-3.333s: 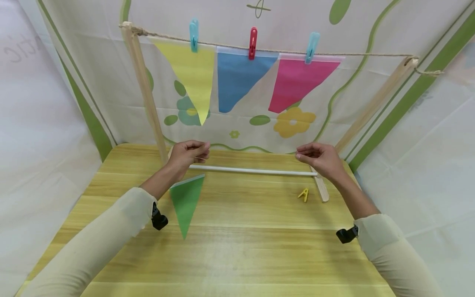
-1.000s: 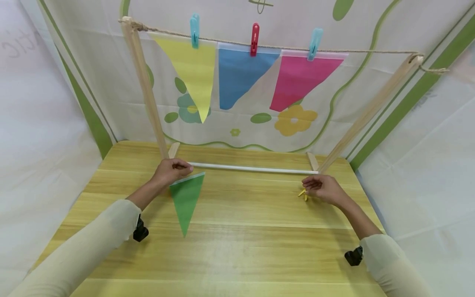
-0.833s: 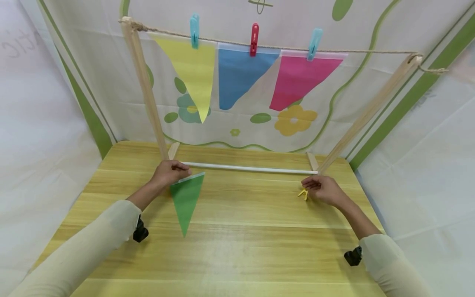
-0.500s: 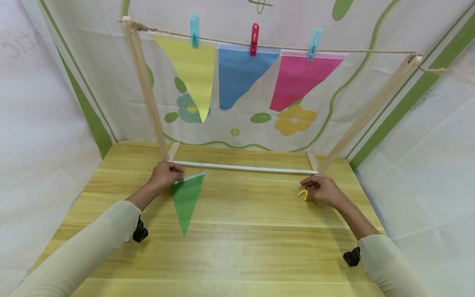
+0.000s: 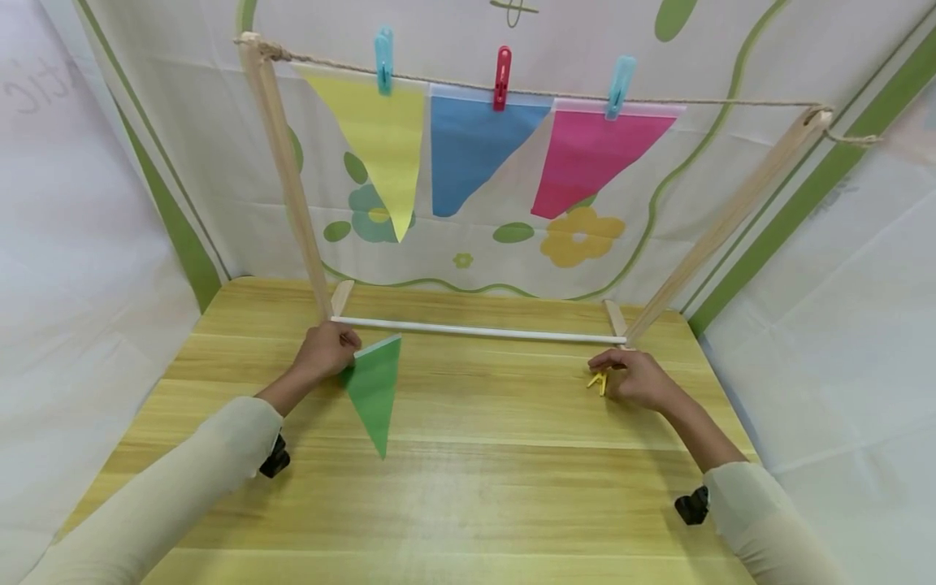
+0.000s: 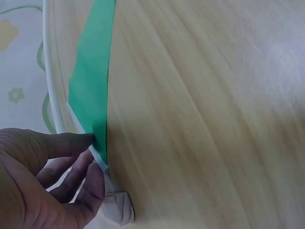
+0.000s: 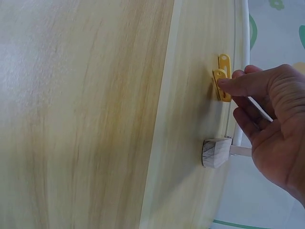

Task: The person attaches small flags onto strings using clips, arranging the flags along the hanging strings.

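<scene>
A green triangular pennant (image 5: 374,390) with a white top edge is pinched at its left corner by my left hand (image 5: 325,349). In the left wrist view the thumb presses on the pennant's (image 6: 93,90) white edge, with the fingers behind it. My right hand (image 5: 634,378) is over a yellow clothespin (image 5: 600,382) on the table. In the right wrist view its thumb reaches the clothespin (image 7: 222,81), while the other fingers stay partly bent behind; no firm grip shows.
Wooden posts (image 5: 288,179) carry a twine line (image 5: 731,106). Yellow (image 5: 380,138), blue (image 5: 475,146) and pink (image 5: 592,158) pennants hang from it by clothespins (image 5: 500,77). A white rod (image 5: 475,331) joins the posts near the wooden table top (image 5: 468,504).
Both hands came down from above the rod. My left hand moved to the green pennant, took its corner and shifted it slightly, its tip swinging right. My right hand reached the yellow clothespin.
</scene>
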